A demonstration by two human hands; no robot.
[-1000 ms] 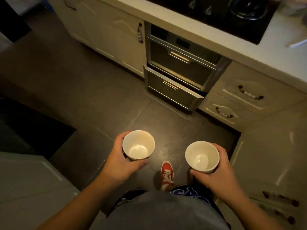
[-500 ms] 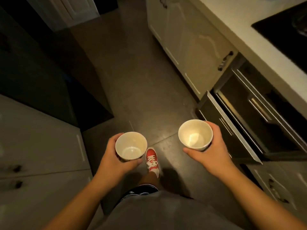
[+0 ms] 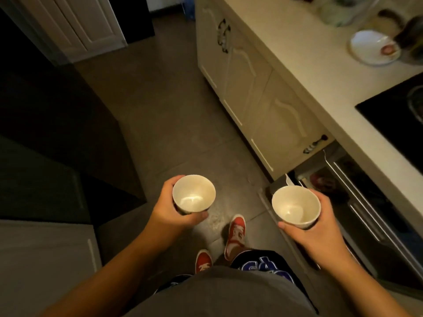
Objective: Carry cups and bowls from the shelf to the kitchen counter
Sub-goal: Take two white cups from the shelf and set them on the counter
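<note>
Two empty white cups held upright above the grey tiled floor [image 3: 160, 124]. Left cup [image 3: 194, 193] is grasped around its wall by the left hand [image 3: 170, 212], fingers curled beneath, thumb along the near side. Right cup [image 3: 295, 207] is grasped likewise by the right hand [image 3: 317, 234]. Red shoes [image 3: 235, 232] show between the cups. The kitchen counter [image 3: 304, 65] runs along the right, bearing a white plate [image 3: 373, 50] and a black hob [image 3: 398, 126].

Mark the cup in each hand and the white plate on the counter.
cup in the left hand [image 3: 194, 193], head view, on its inner wall.
cup in the right hand [image 3: 295, 207], head view, on its inner wall.
white plate [image 3: 368, 48], head view, on its bare surface.
</note>
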